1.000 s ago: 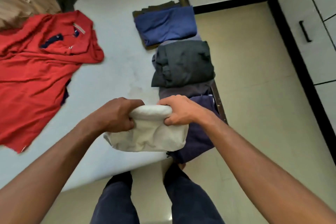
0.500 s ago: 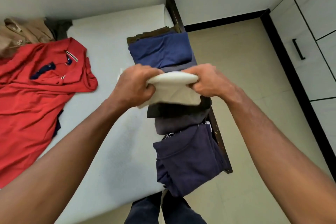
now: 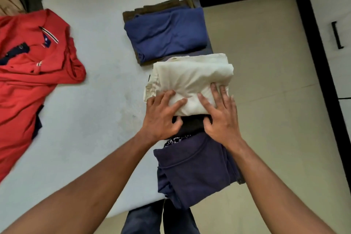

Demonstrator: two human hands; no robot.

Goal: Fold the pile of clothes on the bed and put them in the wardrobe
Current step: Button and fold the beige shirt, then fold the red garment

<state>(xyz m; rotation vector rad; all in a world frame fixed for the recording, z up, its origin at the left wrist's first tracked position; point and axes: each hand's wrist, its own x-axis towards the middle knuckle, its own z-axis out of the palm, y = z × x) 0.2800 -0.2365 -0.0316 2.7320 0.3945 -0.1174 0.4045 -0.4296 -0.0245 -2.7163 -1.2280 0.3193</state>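
— Pressing what?
— Left hand [image 3: 161,118] and right hand [image 3: 220,114], fingers spread flat on the folded cream garment [image 3: 190,80], at the bed's [image 3: 91,129] three-o'clock edge.
— Any label?
— Collar tag [image 3: 49,34] on the red polo [image 3: 28,81], nine o'clock, unreadable.

bare mattress [image 3: 95,119] lies free between red shirt [image 3: 28,85] and folded clothes [image 3: 167,32]; floor [image 3: 266,100] open rightward

The cream garment [image 3: 191,83] is matt, creased cloth — the red polo [image 3: 28,74] a soft knit; the floor [image 3: 266,85] looks smooth, faintly glossy.
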